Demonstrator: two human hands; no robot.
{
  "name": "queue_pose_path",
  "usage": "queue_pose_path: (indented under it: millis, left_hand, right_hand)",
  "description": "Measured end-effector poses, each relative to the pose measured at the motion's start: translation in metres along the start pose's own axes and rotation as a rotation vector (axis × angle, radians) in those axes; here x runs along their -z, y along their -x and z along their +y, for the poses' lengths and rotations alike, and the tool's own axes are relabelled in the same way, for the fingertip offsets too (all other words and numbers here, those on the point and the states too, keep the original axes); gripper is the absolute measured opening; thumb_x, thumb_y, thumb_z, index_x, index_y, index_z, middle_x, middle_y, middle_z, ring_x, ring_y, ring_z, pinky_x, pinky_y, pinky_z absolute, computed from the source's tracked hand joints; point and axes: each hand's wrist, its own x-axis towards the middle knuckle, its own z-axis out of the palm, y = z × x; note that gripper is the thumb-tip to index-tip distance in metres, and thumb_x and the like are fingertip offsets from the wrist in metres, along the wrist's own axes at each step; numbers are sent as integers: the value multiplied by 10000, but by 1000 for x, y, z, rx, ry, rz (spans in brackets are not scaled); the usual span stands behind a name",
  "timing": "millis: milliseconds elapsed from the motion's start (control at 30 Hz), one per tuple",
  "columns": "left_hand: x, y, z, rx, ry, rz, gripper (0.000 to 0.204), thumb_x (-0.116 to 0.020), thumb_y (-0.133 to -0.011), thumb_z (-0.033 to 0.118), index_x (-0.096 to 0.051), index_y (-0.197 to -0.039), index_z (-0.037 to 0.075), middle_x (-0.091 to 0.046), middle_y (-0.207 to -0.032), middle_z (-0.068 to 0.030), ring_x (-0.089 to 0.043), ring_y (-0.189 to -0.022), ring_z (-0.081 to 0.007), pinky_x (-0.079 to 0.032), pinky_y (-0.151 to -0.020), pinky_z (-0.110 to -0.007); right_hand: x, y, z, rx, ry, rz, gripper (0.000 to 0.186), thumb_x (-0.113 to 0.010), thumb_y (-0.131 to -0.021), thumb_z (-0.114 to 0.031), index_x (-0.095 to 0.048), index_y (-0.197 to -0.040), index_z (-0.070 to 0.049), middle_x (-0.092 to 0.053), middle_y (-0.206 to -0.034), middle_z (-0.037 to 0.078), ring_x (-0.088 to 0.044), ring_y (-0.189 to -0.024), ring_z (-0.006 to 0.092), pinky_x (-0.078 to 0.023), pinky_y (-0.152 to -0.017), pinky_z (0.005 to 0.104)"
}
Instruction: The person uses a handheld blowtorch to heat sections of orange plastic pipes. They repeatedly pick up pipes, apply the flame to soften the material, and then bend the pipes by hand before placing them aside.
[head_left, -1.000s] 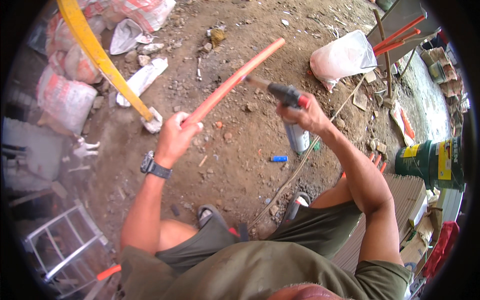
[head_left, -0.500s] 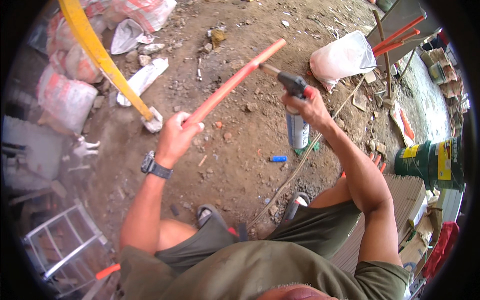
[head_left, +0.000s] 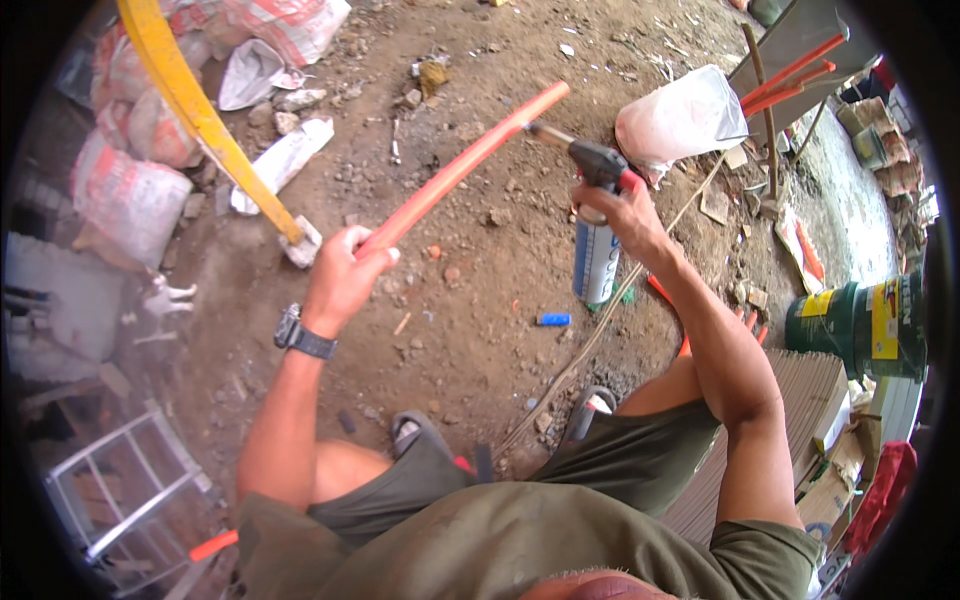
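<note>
My left hand is closed around the lower end of an orange plastic pipe, which slants up and away to the right. A dark watch sits on that wrist. In my right hand is a gas torch with a black and red head, screwed on a white and blue canister. The torch's metal nozzle points left, close to the pipe's side some way below its far end. Whether a flame burns there I cannot make out. A blue lighter-like piece lies on the dirt below the canister.
A yellow post on a small block and filled sacks stand at the left. A whitish bucket is at the far right, near more orange pipes. Green buckets and stacked boards flank my right side; a metal frame lies left.
The torch and my right hand have shifted slightly right and down, the nozzle staying beside the pipe. My left hand and the pipe have barely moved.
</note>
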Motion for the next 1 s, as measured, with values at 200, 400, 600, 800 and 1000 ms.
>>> queue_pose_path:
  millis: [200, 400, 600, 800, 1000]
  left_hand:
    - [0, -1, -2, 15, -1, -35, 251, -744, -919, 229, -687, -973, -10, -649, -815, 11, -550, -741, -60, -454, -673, -269]
    - [-1, -1, 0, 13, 8, -33, 280, -715, -973, 292, -671, -932, 19, -582, -747, 45, -486, -673, -43, -402, -598, -256]
    - [-5, -5, -7, 48, 91, -30, 296, -668, -1022, 313, -648, -916, 37, -513, -700, 65, -439, -610, -31, -359, -533, -243]
    - [-10, -6, -18, 19, 75, -32, 254, -695, -1002, 275, -635, -963, 31, -547, -719, 48, -482, -619, -43, -399, -549, -252]
    - [-13, -3, -10, -253, -280, 210, 253, -761, -908, 193, -596, -1009, 29, -665, -824, -89, -635, -710, -257, -495, -656, -390]
  right_hand:
    - [-30, 21, -25, 0, -91, -433, 336, -765, -844, -196, -689, -1135, -46, -653, -872, -3, -601, -794, 88, -502, -726, 293]
    - [-6, -2, -6, -17, -62, 21, 258, -759, -847, -203, -672, -1052, -74, -650, -878, -18, -603, -836, 93, -482, -787, 278]
    - [-30, 22, -20, 7, -6, -394, 301, -787, -849, -253, -681, -1069, -77, -628, -869, -49, -575, -809, 85, -484, -744, 267]
    - [-8, -3, -1, -86, 46, 9, 256, -758, -878, -213, -670, -1078, -81, -643, -876, -30, -582, -790, 69, -476, -737, 262]
    - [-30, 22, -23, 17, 36, -473, 603, -684, -799, -137, -628, -1396, -68, -704, -931, 27, -650, -782, 129, -555, -717, 310]
